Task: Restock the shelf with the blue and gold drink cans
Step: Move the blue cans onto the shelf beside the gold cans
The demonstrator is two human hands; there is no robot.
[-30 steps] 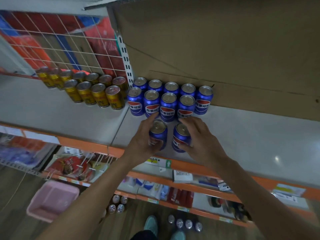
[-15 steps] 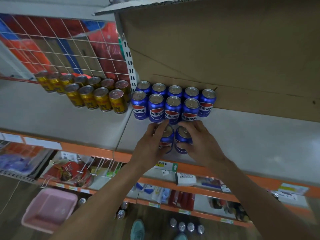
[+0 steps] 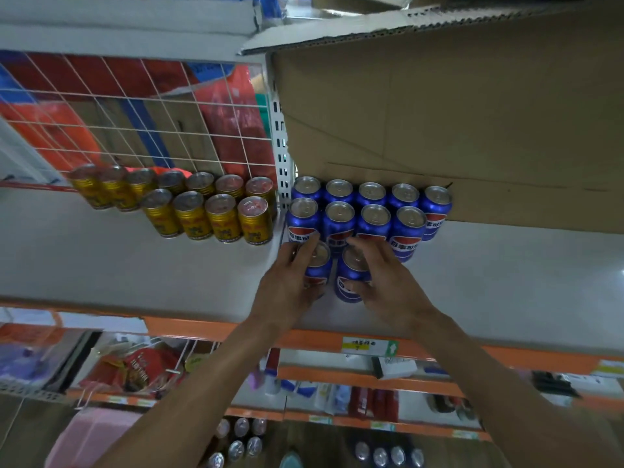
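On the white shelf [image 3: 135, 265], near its front edge, two cans stand side by side, each in a hand. The left hand [image 3: 287, 288] wraps the left can [image 3: 320, 269] from its outer side. Its fingers curl up to the rim and hide most of the label, so only the silver lid and a strip of blue wall show. The right hand [image 3: 388, 282] clasps the right can [image 3: 349, 282], fingers arched over the lid and thumb low on the wall, with the red-and-white emblem half covered. Both forearms reach up from the bottom of the view, where they are cut off.

Just beyond the fingertips stand the stocked blue cans [image 3: 374, 217], glossy cylinders in two rows, the back row's labels hidden by the front one. Left of the grip, past a perforated white post [image 3: 280, 157], the gold cans [image 3: 221, 219] form two rows too; the farthest smear into blur. Behind the blue rows stands a matte brown cardboard box [image 3: 472, 113], cut off at the right. A white wire grid [image 3: 135, 113] backs the gold side. Below the wrists, the shelf's orange lip [image 3: 202, 329] carries a yellow tag [image 3: 369, 345] too blurred to read. Farther down, silver can tops [image 3: 236, 447] sit on the floor beside what seems a pink bin [image 3: 91, 437].
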